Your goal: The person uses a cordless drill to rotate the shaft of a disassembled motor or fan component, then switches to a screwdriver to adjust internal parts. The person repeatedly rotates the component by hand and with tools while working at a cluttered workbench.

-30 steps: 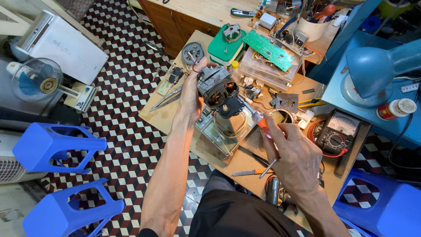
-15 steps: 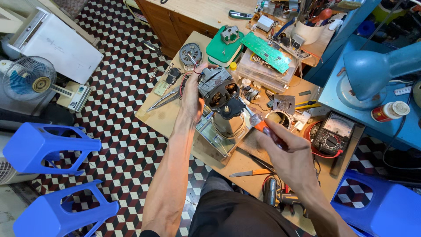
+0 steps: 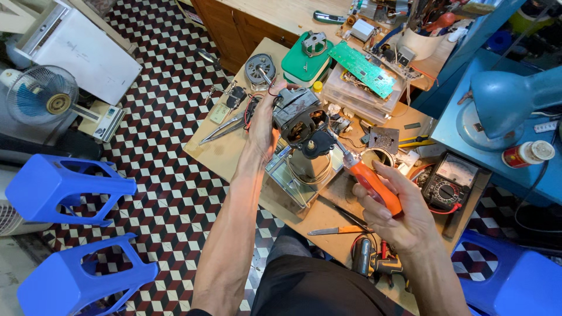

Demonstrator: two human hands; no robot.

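Head view. We hold the fan motor (image 3: 300, 117) above the middle of the wooden surface (image 3: 225, 158). Our left hand (image 3: 261, 126) grips it from 9 o'clock, fingers wrapped around its grey housing. Our right hand (image 3: 393, 206) sits at 4 o'clock of the motor, fingers closed around the orange handle of a screwdriver (image 3: 364, 174). The screwdriver's shaft runs up toward 10 o'clock and its tip meets the motor's underside beside the black knob; we cannot tell the exact contact.

Edges and room: the motor hangs over a clear plastic box (image 3: 304, 175) lying on the surface. The near-left edge of the surface runs from 9 o'clock down to 5 o'clock, with open checkered floor (image 3: 158, 175) beyond it. At 7 and 8 o'clock on that floor stand two blue stools (image 3: 64, 187), well apart from our left forearm. Room at 12 to 2 o'clock of the motor is tight: a green case (image 3: 301, 61), a green circuit board (image 3: 363, 69) on a clear tray and small parts crowd there.

Surface: a second round motor part (image 3: 260, 67) lies at 11 o'clock, pliers (image 3: 225, 130) at 9 o'clock, a multimeter (image 3: 449, 186) at 3 o'clock near our right hand, and a small knife (image 3: 339, 230) near the front edge.

Room: a small fan (image 3: 45, 96) stands at far left, with a blue desk lamp (image 3: 509, 99) on a blue shelf at right.
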